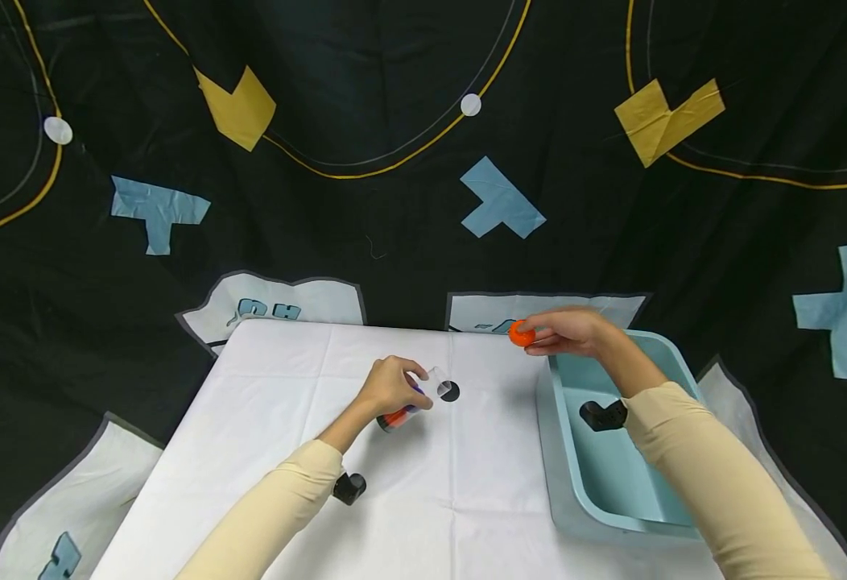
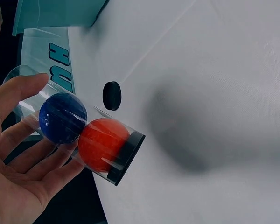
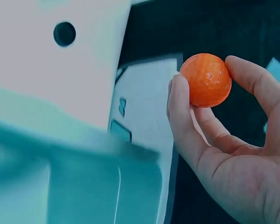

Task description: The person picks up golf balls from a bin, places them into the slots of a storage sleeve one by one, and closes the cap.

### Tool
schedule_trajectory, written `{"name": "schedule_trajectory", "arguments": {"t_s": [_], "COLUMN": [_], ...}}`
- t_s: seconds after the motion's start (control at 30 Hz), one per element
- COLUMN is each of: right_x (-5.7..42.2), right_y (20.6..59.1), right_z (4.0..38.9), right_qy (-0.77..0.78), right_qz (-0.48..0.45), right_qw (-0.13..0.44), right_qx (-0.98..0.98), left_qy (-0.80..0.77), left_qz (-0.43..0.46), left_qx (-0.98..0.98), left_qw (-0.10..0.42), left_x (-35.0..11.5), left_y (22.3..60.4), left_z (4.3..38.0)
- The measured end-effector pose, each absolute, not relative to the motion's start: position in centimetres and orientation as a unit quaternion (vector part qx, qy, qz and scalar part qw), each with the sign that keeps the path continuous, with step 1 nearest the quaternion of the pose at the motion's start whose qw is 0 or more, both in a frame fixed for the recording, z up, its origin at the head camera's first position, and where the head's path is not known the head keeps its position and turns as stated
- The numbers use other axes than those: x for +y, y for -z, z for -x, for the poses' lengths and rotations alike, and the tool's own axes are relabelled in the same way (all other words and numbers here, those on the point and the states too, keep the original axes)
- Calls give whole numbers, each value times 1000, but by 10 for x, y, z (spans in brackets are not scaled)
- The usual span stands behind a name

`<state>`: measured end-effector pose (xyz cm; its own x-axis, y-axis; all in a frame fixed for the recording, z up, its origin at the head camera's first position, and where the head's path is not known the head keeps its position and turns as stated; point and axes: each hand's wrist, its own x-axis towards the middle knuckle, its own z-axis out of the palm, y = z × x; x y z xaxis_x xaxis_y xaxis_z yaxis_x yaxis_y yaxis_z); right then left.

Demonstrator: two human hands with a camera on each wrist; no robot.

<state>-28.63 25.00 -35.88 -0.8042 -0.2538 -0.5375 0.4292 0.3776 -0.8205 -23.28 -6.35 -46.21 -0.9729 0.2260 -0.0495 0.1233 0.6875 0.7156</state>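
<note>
My left hand (image 1: 392, 385) grips a clear plastic tube (image 2: 95, 112), held tilted above the white table. Inside the tube a red-orange ball (image 2: 104, 144) sits against the black end cap (image 2: 127, 159), and a dark blue ball (image 2: 63, 118) lies behind it. The tube's other end, nearer the thumb, shows no cap. A loose black cap (image 2: 112, 95) lies on the tabletop just past the tube. Over the far left rim of the blue bin, my right hand (image 1: 567, 330) pinches an orange ball (image 3: 206, 80) between thumb and fingertips.
A light blue bin (image 1: 564, 475) stands on the right of the white table (image 1: 278, 419); its visible floor is bare. Behind the table hangs a black cloth (image 1: 365, 234) with yellow and blue tape pieces and cords.
</note>
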Motion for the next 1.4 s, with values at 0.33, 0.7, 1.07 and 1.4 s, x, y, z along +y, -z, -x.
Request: {"name": "schedule_trajectory", "arguments": {"t_s": [0.33,0.7,1.07,1.4], "right_x": [198,165,149,145], "right_y": [380,396,407,409], "right_z": [279,274,272,269], "right_qy": [522,505,499,503], "right_qz": [-45,-33,-41,-35], "right_qw": [318,333,348,369], "right_qx": [790,795,792,781], "left_qy": [-385,-394,-397,-397], "left_qz": [-102,-105,-103,-107], "left_qx": [915,910,908,908], "left_qw": [61,73,82,81], "left_x": [-64,-63,-60,-59], "left_y": [461,457,457,455], "left_z": [231,232,232,231]}}
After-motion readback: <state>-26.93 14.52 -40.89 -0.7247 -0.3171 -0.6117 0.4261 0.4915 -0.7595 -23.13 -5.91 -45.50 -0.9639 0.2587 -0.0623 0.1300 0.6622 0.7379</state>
